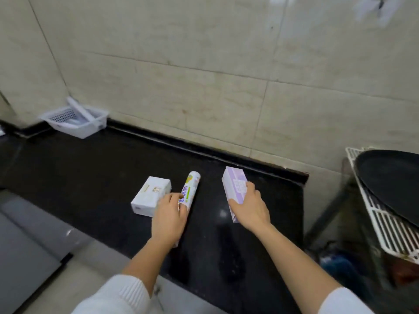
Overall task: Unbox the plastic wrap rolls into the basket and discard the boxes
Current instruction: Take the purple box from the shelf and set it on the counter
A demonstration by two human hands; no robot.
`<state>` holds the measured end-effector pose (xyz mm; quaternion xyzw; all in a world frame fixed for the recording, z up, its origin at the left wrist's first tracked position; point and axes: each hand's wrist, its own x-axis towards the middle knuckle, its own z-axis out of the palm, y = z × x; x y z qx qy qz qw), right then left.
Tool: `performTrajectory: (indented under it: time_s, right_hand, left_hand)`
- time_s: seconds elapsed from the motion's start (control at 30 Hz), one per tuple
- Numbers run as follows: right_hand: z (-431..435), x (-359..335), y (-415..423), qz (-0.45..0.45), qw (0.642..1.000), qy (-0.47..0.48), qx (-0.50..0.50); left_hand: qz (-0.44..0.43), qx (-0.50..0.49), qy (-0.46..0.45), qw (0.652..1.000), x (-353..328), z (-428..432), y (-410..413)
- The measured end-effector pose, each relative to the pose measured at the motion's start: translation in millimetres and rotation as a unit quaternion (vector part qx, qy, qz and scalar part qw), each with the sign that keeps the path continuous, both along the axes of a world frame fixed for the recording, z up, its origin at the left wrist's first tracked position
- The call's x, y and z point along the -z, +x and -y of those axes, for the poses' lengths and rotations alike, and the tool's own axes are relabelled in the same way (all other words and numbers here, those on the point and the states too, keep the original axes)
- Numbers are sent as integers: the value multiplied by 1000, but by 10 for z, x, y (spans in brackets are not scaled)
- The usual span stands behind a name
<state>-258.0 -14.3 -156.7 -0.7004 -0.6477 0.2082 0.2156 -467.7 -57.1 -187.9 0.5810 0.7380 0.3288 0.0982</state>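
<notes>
A plastic wrap roll (pixel 191 186) with purple print lies lengthwise on the black counter, and my left hand (pixel 170 217) is closed around its near half. To the right, my right hand (pixel 248 206) grips a long purple and white box (pixel 233 186) that rests on the counter. A white box (pixel 150 196) lies just left of the roll, untouched. The white slotted basket (pixel 78 123) stands far back left against the wall, with a pale roll (pixel 79 108) leaning out of it.
The black counter (pixel 90 177) ends just right of the purple box. Beyond that edge stands a white wire rack (pixel 383 223) carrying a dark round pan (pixel 394 184). A tiled wall runs behind. Grey appliance surface lies at the lower left.
</notes>
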Motion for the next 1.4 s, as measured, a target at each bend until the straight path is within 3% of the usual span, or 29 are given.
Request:
performTrajectory:
  time_s: [0.17,0.33,0.6,0.7,0.8,0.9,0.93,1.03,1.1,1.23,1.4]
  right_hand:
    - [123,604,-616,21,995,-68,64]
    - [206,950,-865,39,988,-78,124]
    - [246,1135,-946,95,983,-94,127]
    - [165,1059,-1003,136,982,-47,124]
    - [-41,904,-1174,86,992,32,85]
    - [-296,792,-1456,25,997,60,29]
    - [-371,788,-1550,17,999,44,18]
    - [-522,876,-1759,7,998,-50,30]
    - [-558,976,-1829,-6,992,-110,53]
    - [-566,1201,-1877,-45,983,-162,78]
    - [-705,1280,-2070,-64,977,-173,108]
  left_hand:
    - [-14,-32,-123,992,534,154,-1008]
    - [6,9,-188,982,961,141,-1320]
    - [-22,32,-184,982,1240,214,-1337]
    - [3,22,-180,983,1210,172,-1394]
    - [108,-49,-161,980,1140,99,-1380]
    - [331,-246,-114,904,927,-154,-1314]
    - [343,-285,-89,891,853,-251,-1303]
    - [253,-208,-46,944,688,-458,-1267]
    - [185,-117,-95,971,637,-562,-1219]
    - [144,-79,-247,955,656,-700,-1189]
    - [166,-38,-253,952,670,-775,-1524]
